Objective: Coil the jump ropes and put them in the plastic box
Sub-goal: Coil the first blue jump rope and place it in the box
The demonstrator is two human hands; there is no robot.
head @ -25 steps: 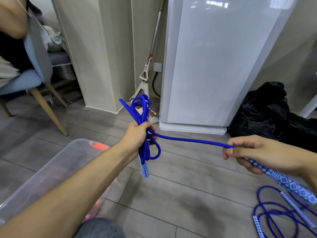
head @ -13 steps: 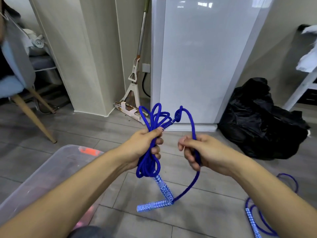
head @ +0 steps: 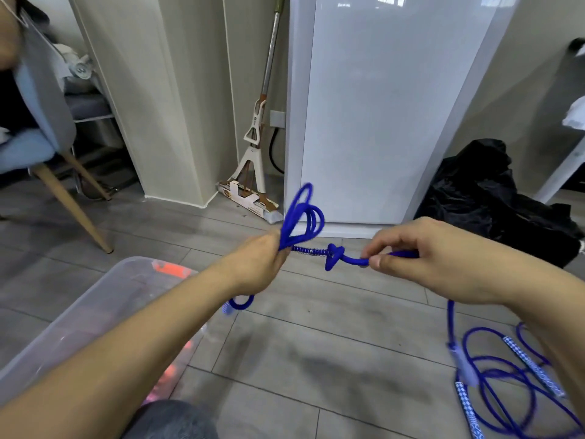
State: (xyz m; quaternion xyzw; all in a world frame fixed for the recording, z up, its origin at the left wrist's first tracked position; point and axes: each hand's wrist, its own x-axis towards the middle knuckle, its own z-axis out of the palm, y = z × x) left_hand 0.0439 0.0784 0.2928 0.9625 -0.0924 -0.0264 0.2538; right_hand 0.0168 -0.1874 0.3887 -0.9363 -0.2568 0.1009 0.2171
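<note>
Left hand (head: 258, 263): fingers curled tight round a bundle of bright blue braided jump rope (head: 302, 218), whose loops stand up above my fist while a short loop (head: 241, 303) hangs out below the wrist. Right hand (head: 421, 256): thumb and forefinger pinch the same rope just beside a small knot (head: 334, 255), the other fingers curled in. Between my two hands the rope runs level and taut; a thin metal spring coil (head: 308, 250) sheathes the stretch next to my left fist. From under my right wrist the rope drops toward the floor, blurred at its lower end.

Second blue jump rope (head: 506, 384): loose on the floor at lower right, in sprawling loops, with blue-and-white checked handles (head: 533, 365) lying among them.

Clear plastic storage box (head: 104, 299): on the floor at lower left, under my left forearm, with an orange latch (head: 169, 269) on its far rim. I cannot tell what it holds.

Floor (head: 316, 343): grey wood-look planks.

Room, far side: tall white glossy appliance (head: 373, 106); a squeeze mop with metal pole (head: 261, 128) leaning in the corner just left of it; a beige wall column (head: 152, 99); a crumpled black plastic bag (head: 493, 198) at right; a light blue chair with wooden legs (head: 41, 137) at left.
</note>
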